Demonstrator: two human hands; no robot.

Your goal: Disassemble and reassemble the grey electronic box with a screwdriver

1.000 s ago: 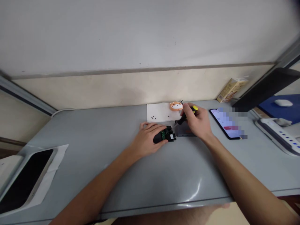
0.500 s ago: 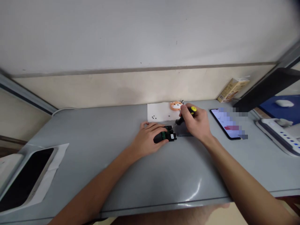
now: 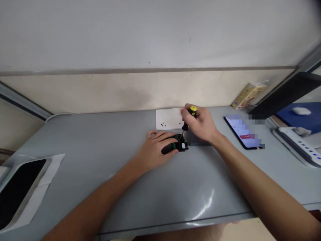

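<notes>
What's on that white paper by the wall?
Tiny dark screws, it seems, lie on the white paper. The right hand, holding a screwdriver, hides its right end; anything there can't be seen.

Bkgd notes: I faced a wall (image 3: 150, 33), lt grey up top w/ sm dk specks (image 3: 149, 62). Darker ledge (image 3: 125, 71) ran approx. horiz. across it; below that I had a cream band (image 3: 100, 93) w/ faint smudge (image 3: 135, 97) L of ctr. Slanted metal frame (image 3: 22, 104) on my L, cream panel (image 3: 15, 124) below it; similar frame (image 3: 307, 57) far R. My desk (image 3: 87, 144) was grey, glossy, back edge along the band. I saw a bright glare streak (image 3: 207, 205) nr front edge, R of ctr; below edge, pale surface (image 3: 250, 229), prob. flr.
</notes>
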